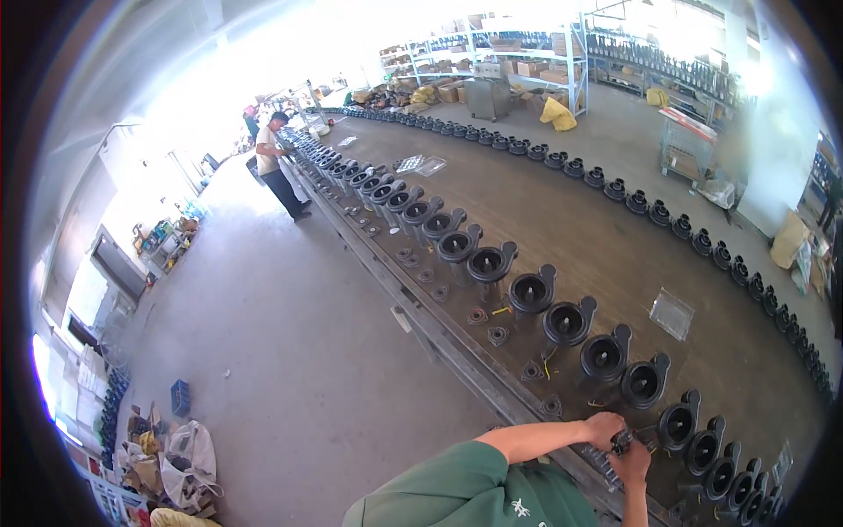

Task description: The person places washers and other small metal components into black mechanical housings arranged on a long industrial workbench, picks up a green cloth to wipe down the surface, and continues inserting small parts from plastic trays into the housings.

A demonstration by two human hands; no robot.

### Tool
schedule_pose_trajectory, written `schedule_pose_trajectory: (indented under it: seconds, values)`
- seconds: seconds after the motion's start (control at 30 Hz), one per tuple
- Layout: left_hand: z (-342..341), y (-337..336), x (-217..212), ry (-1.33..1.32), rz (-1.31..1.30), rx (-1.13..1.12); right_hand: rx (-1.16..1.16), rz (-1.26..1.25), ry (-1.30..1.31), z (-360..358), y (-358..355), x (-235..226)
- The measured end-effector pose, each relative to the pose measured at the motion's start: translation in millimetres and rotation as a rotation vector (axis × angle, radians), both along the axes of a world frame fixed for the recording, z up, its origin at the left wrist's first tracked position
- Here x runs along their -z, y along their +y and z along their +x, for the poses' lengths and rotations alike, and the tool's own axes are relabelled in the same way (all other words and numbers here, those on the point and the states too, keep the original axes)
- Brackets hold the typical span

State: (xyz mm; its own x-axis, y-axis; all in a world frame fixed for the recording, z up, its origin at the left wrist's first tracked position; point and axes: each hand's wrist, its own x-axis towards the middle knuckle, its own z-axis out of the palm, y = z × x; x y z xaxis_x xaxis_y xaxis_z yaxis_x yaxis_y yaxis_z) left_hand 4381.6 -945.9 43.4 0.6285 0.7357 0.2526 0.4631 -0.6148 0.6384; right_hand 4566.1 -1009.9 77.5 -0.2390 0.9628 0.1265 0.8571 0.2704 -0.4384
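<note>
My left hand (604,429) and my right hand (631,461) meet over the near edge of the long workbench (562,220). Between them is a small dark metal part (621,441), gripped by the fingers of both hands. Its exact kind is too small to make out. Just beyond my hands stands a row of black round pump-like housings (645,383), each with a side outlet and a pale shaft in its open middle. Small flat flange-like parts (551,405) lie along the bench edge in front of the housings. Some yellow wires (548,360) show beside them.
A clear plastic tray (672,314) rests mid-bench. Along the far side curves another row of black parts (659,212). A co-worker (279,167) stands at the bench's far left end. Behind are shelves (527,61) and a wire cart (688,145); a blue crate (180,398) sits on the floor.
</note>
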Motion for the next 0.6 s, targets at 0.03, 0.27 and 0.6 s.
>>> schedule_pose_trajectory:
  seconds: [0.03,0.27,0.6]
  values:
    - [-3.5,-1.8,-14.9,-0.059,-0.141,-0.049,0.068,-0.014,0.039,2.6,-5.4,1.0]
    - [-31.7,-6.4,-10.6,-0.301,-0.592,-0.289,0.207,-0.200,0.065,-1.6,-24.1,23.6]
    - [-48.3,-29.9,-22.0,-0.868,-1.478,-0.161,0.412,-0.268,0.863,-22.8,-23.8,7.6]
